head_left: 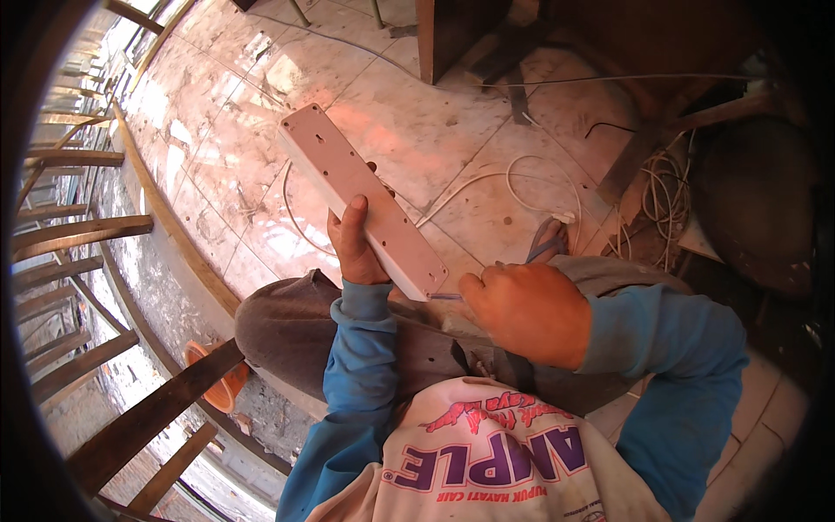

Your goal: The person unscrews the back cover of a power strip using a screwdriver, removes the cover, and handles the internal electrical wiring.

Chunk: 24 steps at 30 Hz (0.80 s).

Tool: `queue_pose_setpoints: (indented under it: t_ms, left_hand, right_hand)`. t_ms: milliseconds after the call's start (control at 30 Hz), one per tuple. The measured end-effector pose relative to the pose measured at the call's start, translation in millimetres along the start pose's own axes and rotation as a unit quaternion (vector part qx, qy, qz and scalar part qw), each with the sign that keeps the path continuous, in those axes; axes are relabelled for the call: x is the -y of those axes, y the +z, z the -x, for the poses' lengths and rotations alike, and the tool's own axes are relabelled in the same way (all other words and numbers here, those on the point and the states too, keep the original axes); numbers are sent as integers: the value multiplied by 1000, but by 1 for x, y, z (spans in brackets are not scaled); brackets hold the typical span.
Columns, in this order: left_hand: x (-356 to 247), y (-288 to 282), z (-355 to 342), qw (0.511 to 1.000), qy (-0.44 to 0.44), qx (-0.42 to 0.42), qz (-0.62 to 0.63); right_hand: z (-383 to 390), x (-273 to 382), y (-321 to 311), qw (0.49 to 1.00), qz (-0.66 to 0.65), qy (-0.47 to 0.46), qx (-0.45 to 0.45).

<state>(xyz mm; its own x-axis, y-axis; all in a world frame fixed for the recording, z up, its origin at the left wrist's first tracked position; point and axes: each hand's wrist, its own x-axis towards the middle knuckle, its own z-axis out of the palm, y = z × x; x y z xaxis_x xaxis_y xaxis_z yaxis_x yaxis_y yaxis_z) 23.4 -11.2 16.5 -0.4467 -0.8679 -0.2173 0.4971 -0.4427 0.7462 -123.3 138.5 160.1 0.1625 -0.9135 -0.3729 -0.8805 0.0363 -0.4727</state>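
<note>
So the fingers of the left hand [357, 252] were closed around a long white box [370, 204], thumb pressed on the face with the little holes. The box sat slantwise in the air just past the lap, far end up to the left, near end down toward the right hand [539, 313]. Fingers on that one were curled in tight, pinching a thin bluish shaft [448, 297] that reached the box's near end; couldn't tell if it was actually in there, and the rest was hidden in the fist. Below were the knees in greyish trousers [291, 326]. Out on the tiled floor [452, 126], a white cable [474, 179] looped around near a sandal [546, 239]. Further right was a messy coil of pale cable [665, 196], and off left an orange pot [228, 387] beside some wooden slats [156, 418].
</note>
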Motion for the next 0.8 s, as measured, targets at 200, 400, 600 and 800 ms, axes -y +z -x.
queue_pose_setpoints:
  t_ms: [200, 400, 600, 800]
  left_hand:
    - [0, -3, 0, 1000, -10, 3, 12]
    - [5, 0, -3, 999, -24, -4, 21]
    - [6, -14, -2, 999, -32, 20, 11]
    - [11, -1, -2, 999, -25, -7, 19]
  right_hand:
    - [0, -5, 5, 998, -3, -54, -41]
    - [-1, -11, 5, 978, -12, -124, -165]
    - [0, -11, -7, 999, -21, 0, 42]
    - [-4, -13, -13, 991, -38, -104, -79]
